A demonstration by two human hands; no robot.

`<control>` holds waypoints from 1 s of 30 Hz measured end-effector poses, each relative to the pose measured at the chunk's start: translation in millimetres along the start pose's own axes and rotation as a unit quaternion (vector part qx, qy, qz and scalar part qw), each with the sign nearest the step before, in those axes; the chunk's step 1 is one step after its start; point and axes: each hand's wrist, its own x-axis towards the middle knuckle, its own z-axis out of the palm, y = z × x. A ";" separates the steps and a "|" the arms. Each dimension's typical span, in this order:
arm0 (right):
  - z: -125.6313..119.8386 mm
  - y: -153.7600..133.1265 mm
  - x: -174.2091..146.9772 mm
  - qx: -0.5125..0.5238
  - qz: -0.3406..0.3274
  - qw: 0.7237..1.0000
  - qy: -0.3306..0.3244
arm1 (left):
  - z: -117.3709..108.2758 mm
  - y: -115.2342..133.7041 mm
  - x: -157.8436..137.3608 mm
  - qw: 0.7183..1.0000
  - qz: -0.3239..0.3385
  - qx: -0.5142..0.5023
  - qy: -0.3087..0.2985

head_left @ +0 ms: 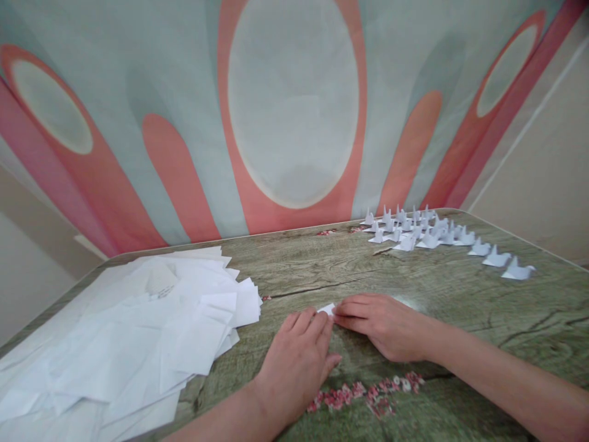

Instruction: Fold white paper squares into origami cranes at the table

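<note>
Coral and grey-green backdrop (175, 166) behind a wood-grain table (294, 267). Left: a broad heap of white paper (115, 350). Far right: clustered folded paper birds (497, 258) (several in a diagonal line). Centre: the left hand (297, 347), grip open, thumb apart, fingertips on a small white paper (327, 309); the right hand (389, 326), grip closed on that paper's right end. The paper lies between both hands, near the table's middle.

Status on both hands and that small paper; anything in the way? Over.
Left hand: fingers on small white paper. Right hand: fingertips at its right end. Nothing visibly in the way; paper pile left, paper birds far right.
</note>
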 end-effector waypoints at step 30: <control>-4.4 -6.4 3.1 -0.055 0.012 0.998 -0.026 | -10.2 -1.3 7.0 0.999 -0.019 0.026 -0.035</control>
